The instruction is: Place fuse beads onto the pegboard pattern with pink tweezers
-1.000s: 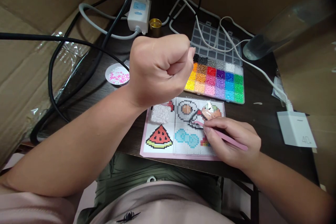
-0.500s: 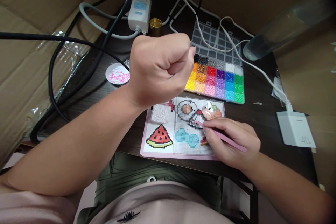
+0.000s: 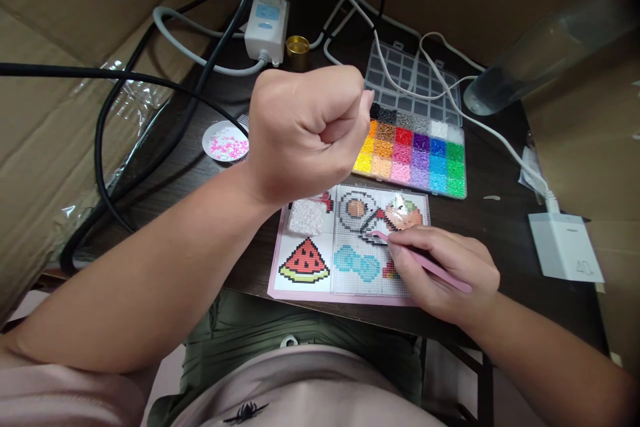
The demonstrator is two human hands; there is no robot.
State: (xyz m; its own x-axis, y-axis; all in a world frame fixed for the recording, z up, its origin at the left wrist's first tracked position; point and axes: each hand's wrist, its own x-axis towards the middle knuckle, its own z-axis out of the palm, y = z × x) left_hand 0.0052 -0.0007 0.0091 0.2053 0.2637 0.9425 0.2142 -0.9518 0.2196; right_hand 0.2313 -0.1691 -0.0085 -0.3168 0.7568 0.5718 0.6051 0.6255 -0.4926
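My left hand is raised over the desk in a closed fist, with nothing showing between its fingers. Pink tweezers lie in my right hand, between thumb and fingers. Their tip touches or nearly touches the clear pegboard, at a black-outlined triangular bead shape with a red top; any bead in the tip is too small to make out. Beneath the board, a pattern sheet shows a watermelon slice. A small clear box of white beads rests on the sheet, below my fist.
Behind the board lies an open compartment box of coloured beads. A white dish of pink and white beads is at the left. Around are a power strip, a gold cup, cables, a charger and a clear cylinder.
Almost nothing differs. The whole view shifts very slightly; my left fist stays raised and the tweezers' tip stays at the same triangular shape.
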